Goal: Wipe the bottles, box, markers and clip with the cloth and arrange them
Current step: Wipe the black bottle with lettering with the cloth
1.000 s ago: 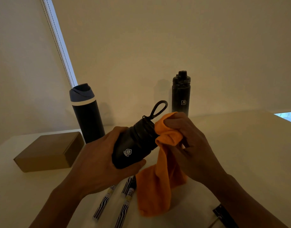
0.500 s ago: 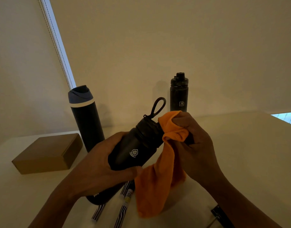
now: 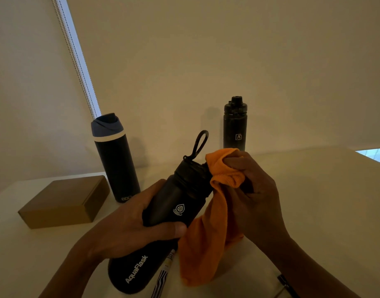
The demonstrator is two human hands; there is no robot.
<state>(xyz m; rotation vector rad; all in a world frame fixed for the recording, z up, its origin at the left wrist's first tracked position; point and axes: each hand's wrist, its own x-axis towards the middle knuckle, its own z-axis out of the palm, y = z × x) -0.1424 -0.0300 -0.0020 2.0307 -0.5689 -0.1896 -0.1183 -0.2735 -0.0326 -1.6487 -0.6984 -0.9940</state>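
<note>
Bottle [image 3: 173, 197] nearer now, matte black, AquaFlask-lettered

Marker [image 3: 162, 278] — cut off by the bottom edge; clip [image 3: 284, 281] — mostly behind the forearm [image 3: 313, 265].

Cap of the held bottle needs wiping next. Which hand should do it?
Right, most likely. The right hand pinches the orange cloth, bunched beside the cap of the tilted bottle, while the left hand has its grip round the bottle's body, steadying it.

Three bottles [image 3: 174, 203] [image 3: 117, 164] [image 3: 235, 127], one box [image 3: 64, 201], one cloth [image 3: 206, 244]
</note>
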